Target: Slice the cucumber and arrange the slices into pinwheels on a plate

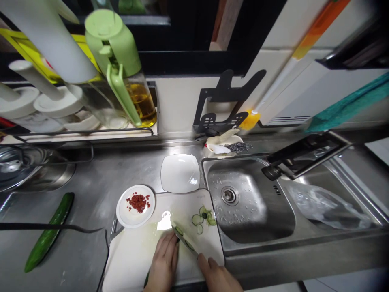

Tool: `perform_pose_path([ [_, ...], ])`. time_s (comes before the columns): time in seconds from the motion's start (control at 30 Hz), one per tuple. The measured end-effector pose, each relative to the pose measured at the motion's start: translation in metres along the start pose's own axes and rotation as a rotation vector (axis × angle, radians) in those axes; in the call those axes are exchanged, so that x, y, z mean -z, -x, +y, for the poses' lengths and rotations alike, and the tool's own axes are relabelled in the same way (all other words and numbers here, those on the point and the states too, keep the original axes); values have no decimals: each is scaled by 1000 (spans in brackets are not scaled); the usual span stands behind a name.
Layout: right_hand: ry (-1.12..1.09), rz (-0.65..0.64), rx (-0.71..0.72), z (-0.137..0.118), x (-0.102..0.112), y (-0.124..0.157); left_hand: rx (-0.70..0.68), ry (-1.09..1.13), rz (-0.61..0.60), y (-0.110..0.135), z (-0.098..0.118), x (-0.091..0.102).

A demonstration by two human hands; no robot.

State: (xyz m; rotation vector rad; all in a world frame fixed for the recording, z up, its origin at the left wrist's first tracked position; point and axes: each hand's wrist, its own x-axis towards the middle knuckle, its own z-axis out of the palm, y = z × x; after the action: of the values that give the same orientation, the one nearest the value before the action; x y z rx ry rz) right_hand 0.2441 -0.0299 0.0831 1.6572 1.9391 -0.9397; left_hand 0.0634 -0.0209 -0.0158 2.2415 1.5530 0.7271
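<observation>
My right hand [217,273] is closed around the handle of a knife [186,242], whose blade slants up and left over the white cutting board [127,251]. Beside the blade, my left hand [164,257] presses down with bent fingers on a cucumber [146,278], mostly hidden beneath it; a green end shows at the wrist. Cut cucumber rounds cling to the blade. Several thin cucumber slices [198,220] lie loosely near the board's right edge.
A white plate [124,215] with chopped red bits overlaps the board's upper left. Behind stands a square white dish [180,172]. A whole cucumber [50,233] lies left. At right are the sink [252,227] and black faucet [285,158]. An oil bottle [139,97] stands on the shelf.
</observation>
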Motion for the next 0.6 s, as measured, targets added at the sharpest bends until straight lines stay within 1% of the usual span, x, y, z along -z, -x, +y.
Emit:
perform_pose_path([
  [0.2, 16, -17, 21, -2, 0, -5, 0, -5, -24, 1, -2, 0],
  [0.37, 47, -86, -8, -6, 4, -13, 4, -16, -12, 1, -3, -1],
  [0.43, 48, -67, -1, -7, 4, -15, 8, -12, -8, 2, -3, -1],
  [0.6, 42, 58, 29, -7, 0, -18, 7, -2, -1, 2, -3, -2],
])
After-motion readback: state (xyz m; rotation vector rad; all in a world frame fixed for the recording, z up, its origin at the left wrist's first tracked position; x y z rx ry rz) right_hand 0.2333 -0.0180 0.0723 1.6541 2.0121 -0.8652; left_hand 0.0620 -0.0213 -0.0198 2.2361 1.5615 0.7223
